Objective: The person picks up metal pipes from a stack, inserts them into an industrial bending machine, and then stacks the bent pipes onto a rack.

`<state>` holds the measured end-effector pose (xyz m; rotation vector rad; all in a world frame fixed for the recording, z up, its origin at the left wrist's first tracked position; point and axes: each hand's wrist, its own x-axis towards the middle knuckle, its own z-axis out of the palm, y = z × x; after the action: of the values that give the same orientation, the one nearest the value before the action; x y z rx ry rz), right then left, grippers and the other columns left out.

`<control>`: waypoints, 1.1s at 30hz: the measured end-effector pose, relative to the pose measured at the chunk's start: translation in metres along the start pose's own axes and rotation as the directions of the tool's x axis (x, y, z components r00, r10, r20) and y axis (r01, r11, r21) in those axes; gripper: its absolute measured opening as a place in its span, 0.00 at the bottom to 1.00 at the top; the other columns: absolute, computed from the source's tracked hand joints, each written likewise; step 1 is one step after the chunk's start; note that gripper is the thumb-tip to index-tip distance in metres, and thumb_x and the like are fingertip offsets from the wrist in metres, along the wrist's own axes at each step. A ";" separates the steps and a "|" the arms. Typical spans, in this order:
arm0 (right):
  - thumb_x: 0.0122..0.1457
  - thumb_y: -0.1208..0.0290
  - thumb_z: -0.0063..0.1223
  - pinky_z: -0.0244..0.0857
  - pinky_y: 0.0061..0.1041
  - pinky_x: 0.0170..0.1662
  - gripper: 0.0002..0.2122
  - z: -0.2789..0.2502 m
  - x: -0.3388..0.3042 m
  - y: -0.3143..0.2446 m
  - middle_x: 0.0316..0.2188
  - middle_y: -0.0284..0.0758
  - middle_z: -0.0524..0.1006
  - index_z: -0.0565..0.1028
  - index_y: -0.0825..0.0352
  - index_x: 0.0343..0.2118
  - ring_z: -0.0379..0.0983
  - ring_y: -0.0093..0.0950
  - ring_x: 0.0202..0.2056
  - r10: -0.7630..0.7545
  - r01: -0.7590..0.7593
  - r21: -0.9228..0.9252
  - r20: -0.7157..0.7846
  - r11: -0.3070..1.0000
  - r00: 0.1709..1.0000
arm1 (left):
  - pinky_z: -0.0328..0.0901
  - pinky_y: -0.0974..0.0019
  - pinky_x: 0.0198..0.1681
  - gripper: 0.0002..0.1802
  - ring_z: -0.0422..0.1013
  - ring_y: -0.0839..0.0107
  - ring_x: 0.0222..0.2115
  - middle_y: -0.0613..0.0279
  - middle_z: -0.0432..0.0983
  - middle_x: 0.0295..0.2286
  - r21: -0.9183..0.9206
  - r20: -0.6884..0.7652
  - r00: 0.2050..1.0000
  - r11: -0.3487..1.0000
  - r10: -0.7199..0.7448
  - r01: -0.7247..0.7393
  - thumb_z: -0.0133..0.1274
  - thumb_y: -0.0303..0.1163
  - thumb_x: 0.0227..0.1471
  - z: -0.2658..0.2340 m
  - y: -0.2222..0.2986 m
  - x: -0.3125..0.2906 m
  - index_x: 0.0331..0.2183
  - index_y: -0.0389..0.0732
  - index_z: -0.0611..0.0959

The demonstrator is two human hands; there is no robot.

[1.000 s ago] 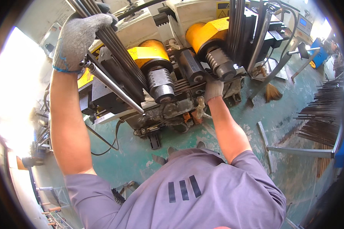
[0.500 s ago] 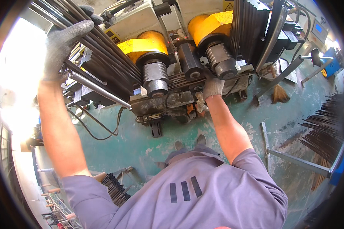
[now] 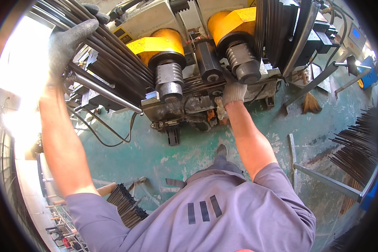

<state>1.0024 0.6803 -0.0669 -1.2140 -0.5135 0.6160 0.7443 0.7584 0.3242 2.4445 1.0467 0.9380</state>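
My left hand [image 3: 67, 46], in a grey glove, is closed round a bundle of long dark metal rods [image 3: 117, 56]. Its thumb lies along the near side, and its fingertips show on the far side. The rods slope down to the right toward a machine's ribbed metal roller [image 3: 169, 75] under a yellow housing [image 3: 161, 44]. My gloved right hand [image 3: 235, 90] reaches in between a black six-sided block [image 3: 207, 61] and the right ribbed roller [image 3: 242, 61]. Its fingers are hidden there, so any grip cannot be seen. Thin rods [image 3: 193, 85] lie crosswise beside that hand.
A coil spring on a bar [image 3: 101, 94] slopes below my left hand. More upright dark rods [image 3: 277, 38] stand at the right. A broom head [image 3: 311, 103], a metal floor frame [image 3: 323, 180] and rod stacks [image 3: 359, 143] lie at the right; another rod stack [image 3: 128, 206] is lower left.
Both hands keep their places on the rods and at the machine. My body has shifted slightly; two shoes showed before, now one. The view has moved a little.
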 end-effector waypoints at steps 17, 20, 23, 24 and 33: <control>0.58 0.77 0.65 0.69 0.30 0.49 0.16 -0.028 -0.068 -0.042 0.42 0.33 0.84 0.80 0.72 0.49 0.77 0.26 0.42 0.163 -0.108 0.411 -0.100 0.905 0.982 | 0.65 0.58 0.60 0.23 0.77 0.64 0.49 0.56 0.83 0.45 -0.029 -0.157 0.987 1.000 -0.013 0.009 0.53 0.42 0.65 -0.031 0.001 -0.078 0.51 0.36 0.86; 0.59 0.77 0.63 0.69 0.26 0.45 0.09 -0.102 -0.109 -0.052 0.35 0.30 0.83 0.80 0.71 0.42 0.76 0.22 0.37 0.180 -0.117 0.351 -0.153 0.929 0.972 | 0.65 0.57 0.60 0.19 0.76 0.61 0.49 0.52 0.80 0.47 -0.181 -0.256 0.959 0.981 -0.119 0.074 0.54 0.36 0.63 -0.003 0.034 -0.147 0.49 0.32 0.84; 0.59 0.79 0.62 0.71 0.25 0.43 0.08 -0.217 -0.162 -0.053 0.34 0.29 0.82 0.79 0.68 0.42 0.77 0.22 0.36 0.177 -0.114 0.202 -0.326 0.973 0.929 | 0.67 0.55 0.58 0.14 0.77 0.59 0.46 0.50 0.80 0.43 -0.569 -0.185 0.977 0.822 -0.102 -0.022 0.54 0.31 0.63 0.057 0.069 -0.215 0.47 0.33 0.81; 0.60 0.79 0.62 0.72 0.26 0.41 0.07 -0.262 -0.181 -0.057 0.33 0.29 0.81 0.79 0.68 0.41 0.77 0.21 0.35 0.174 -0.126 0.151 -0.361 0.980 0.916 | 0.68 0.56 0.57 0.13 0.77 0.59 0.45 0.50 0.79 0.42 -0.685 -0.202 0.973 0.726 -0.115 -0.056 0.52 0.32 0.64 0.077 0.074 -0.236 0.45 0.34 0.81; 0.69 0.66 0.57 0.67 0.29 0.35 0.09 -0.658 -0.317 -0.229 0.28 0.31 0.79 0.76 0.67 0.37 0.72 0.23 0.29 -0.524 -0.143 -0.595 -0.780 0.791 0.342 | 0.67 0.46 0.59 0.19 0.76 0.53 0.45 0.51 0.78 0.40 -0.811 0.584 0.760 -0.251 -0.284 0.529 0.52 0.26 0.53 0.343 0.172 -0.388 0.48 0.38 0.77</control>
<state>1.2434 -0.0455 -0.0395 -1.8162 0.2007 -0.6077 0.8671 0.3454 -0.0110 0.6509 0.5479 0.7041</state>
